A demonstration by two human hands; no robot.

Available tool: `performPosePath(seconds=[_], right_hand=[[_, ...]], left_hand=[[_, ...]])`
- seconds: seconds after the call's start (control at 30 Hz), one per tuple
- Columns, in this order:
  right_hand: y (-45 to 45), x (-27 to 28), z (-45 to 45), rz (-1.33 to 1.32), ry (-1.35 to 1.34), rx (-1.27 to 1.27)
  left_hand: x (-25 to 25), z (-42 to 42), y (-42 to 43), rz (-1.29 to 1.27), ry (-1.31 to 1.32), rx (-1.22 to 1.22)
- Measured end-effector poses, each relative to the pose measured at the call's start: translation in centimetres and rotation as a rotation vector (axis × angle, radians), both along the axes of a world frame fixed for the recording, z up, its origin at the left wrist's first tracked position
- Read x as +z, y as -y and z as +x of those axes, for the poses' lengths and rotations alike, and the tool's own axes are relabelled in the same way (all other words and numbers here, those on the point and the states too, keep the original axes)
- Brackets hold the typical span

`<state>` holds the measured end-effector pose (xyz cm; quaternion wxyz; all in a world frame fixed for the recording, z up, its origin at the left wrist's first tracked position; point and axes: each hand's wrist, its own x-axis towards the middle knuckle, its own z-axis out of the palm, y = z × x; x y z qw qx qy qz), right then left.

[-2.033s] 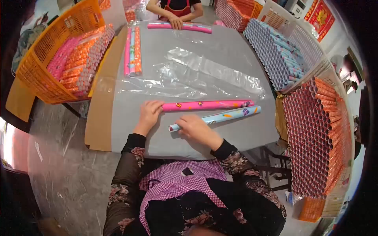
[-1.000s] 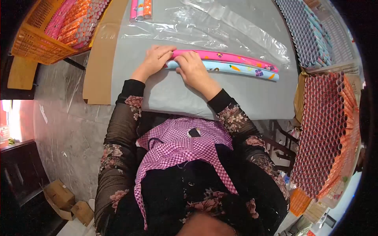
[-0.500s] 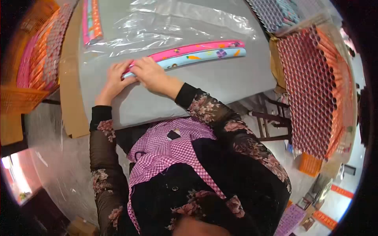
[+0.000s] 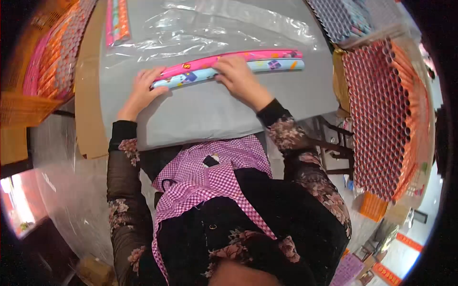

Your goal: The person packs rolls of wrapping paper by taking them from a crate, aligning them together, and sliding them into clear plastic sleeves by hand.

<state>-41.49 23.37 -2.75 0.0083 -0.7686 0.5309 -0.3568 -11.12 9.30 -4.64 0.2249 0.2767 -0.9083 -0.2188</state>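
A pink patterned roll and a light blue patterned roll lie side by side, touching, on the grey-covered table. My left hand is at their left ends, fingers on the pink roll's end and thumb by the blue roll's end. Over the middle of both rolls rests my right hand, its fingers bent across them and its thumb at the blue roll's near side. Clear plastic film is spread on the table beyond the rolls.
Three rolls in pink, blue and orange lie at the table's far left. Stacked rolls fill an orange basket on the left and crates on the right, with many orange rolls. A dark stool stands below the right edge.
The blue roll has been brought against the pink one. My right hand has slid from the left ends to the rolls' middle, while my left hand stays at the ends. The view has shifted.
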Motion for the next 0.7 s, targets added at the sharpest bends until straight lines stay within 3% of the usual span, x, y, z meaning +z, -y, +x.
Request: performPosePath(seconds=[0.13,0.2,0.27,0.37,0.47,0.7], right_hand=[[-0.9,-0.1,-4.5,0.021,-0.069,-0.060],[-1.2,1.3,-4.2,0.067,-0.071,-0.150],[-0.3,2.2,-2.4,0.047,-0.116,-0.124],[2.0,3.1,1.8,0.016,-0.125,0.140],[4.3,2.7,4.6,0.059,-0.163,0.235],[6.0,2.0,5.1,0.191,-0.215,0.254]], left_hand=[[1.6,-0.2,-1.1,0.077,0.008,0.037],[1.0,0.1,-0.7,-0.010,-0.017,0.026],[1.3,0.0,-0.7,0.144,0.027,0.020],[1.2,-0.1,-0.8,0.087,0.024,0.023],[0.9,0.0,-0.6,0.065,0.030,0.013],[0.9,-0.1,-0.8,0.091,0.001,0.013]])
